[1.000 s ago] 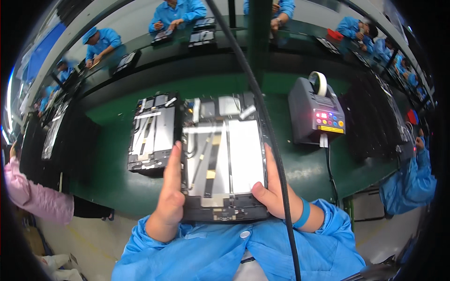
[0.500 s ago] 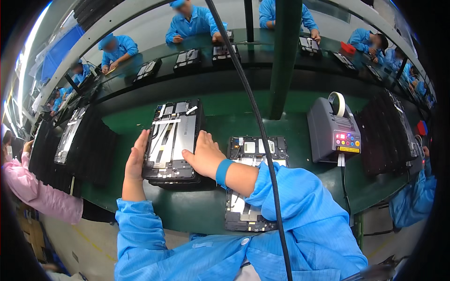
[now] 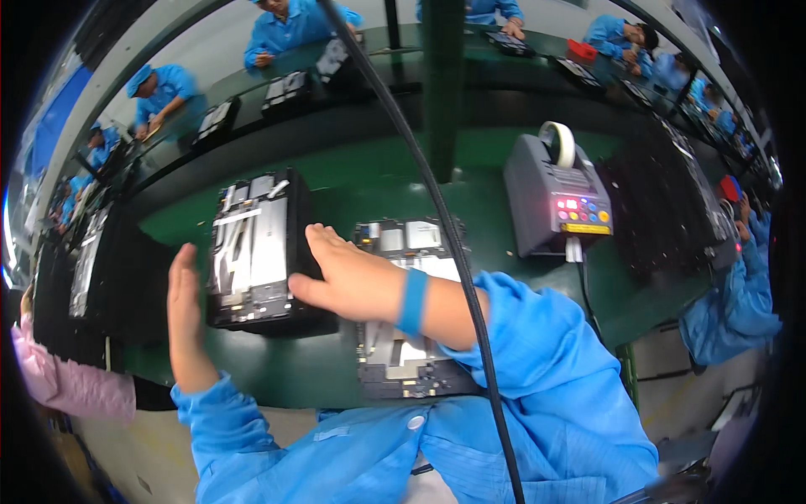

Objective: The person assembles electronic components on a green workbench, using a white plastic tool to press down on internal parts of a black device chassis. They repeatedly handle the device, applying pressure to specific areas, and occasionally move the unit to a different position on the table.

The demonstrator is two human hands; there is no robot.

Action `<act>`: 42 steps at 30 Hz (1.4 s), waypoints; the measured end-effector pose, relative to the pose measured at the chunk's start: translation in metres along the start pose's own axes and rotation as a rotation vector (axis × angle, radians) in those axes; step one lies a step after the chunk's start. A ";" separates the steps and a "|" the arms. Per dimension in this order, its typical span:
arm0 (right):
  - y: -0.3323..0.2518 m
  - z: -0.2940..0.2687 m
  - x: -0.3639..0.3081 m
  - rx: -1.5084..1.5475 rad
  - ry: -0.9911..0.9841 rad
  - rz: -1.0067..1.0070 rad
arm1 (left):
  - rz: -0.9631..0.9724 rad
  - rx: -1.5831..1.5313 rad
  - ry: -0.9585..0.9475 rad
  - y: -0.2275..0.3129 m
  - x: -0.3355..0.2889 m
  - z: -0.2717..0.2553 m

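Observation:
A stack of flat black-framed electronic device assemblies, with silver plates and white strips on top, stands left of centre on the green bench. My left hand is open on the stack's left, fingers straight and a gap between. To its right is my right hand, open, fingers stretched forward and thumb close to the stack's edge; whether the thumb touches it I cannot tell. A blue band circles my right wrist. Another device assembly lies flat on the bench, partly hidden under my right forearm.
A grey tape dispenser with a white roll stands at right, beside a tall dark stack. Another stack is at far left. A black cable hangs across the view. Co-workers sit across the bench; a pink sleeve shows at left.
Both hands have loosened from the stack's sides; the left one has drawn away to the left, the right one slightly to the right. The whole view has shifted.

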State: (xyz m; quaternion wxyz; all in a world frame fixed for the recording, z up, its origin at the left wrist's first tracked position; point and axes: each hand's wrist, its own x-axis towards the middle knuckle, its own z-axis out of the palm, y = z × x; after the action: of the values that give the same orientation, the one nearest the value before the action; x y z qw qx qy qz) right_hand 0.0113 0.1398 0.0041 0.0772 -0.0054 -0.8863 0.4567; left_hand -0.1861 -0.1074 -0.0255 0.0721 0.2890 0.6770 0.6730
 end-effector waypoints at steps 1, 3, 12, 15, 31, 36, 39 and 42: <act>-0.005 -0.023 -0.030 -0.023 -0.006 -0.071 | 0.077 0.136 -0.001 0.025 -0.010 0.012; -0.004 -0.055 -0.094 -0.015 0.177 -0.161 | 0.247 0.398 0.006 0.066 -0.038 0.035; 0.108 -0.087 -0.238 0.154 1.320 0.397 | 0.123 0.486 -0.443 0.037 -0.112 0.167; 0.110 -0.104 -0.230 0.617 1.099 0.506 | -0.179 0.054 -0.374 -0.012 -0.105 0.184; 0.023 -0.075 -0.165 0.163 0.120 0.009 | 0.438 0.418 -0.558 0.065 -0.106 0.232; 0.013 -0.070 -0.147 -0.113 0.043 -0.015 | 0.348 0.192 -0.483 0.073 -0.107 0.227; 0.013 -0.065 -0.142 -0.203 0.339 -0.013 | 0.290 0.064 -0.426 0.062 -0.104 0.218; 0.012 -0.065 -0.129 -0.091 0.295 -0.145 | 0.188 0.005 -0.414 0.060 -0.098 0.213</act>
State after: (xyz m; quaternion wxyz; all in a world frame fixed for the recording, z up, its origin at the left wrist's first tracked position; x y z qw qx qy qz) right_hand 0.1469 0.1889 0.0139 0.2387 -0.0121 -0.8831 0.4036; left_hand 0.0157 0.0251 -0.0145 0.1457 0.4831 0.6194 0.6015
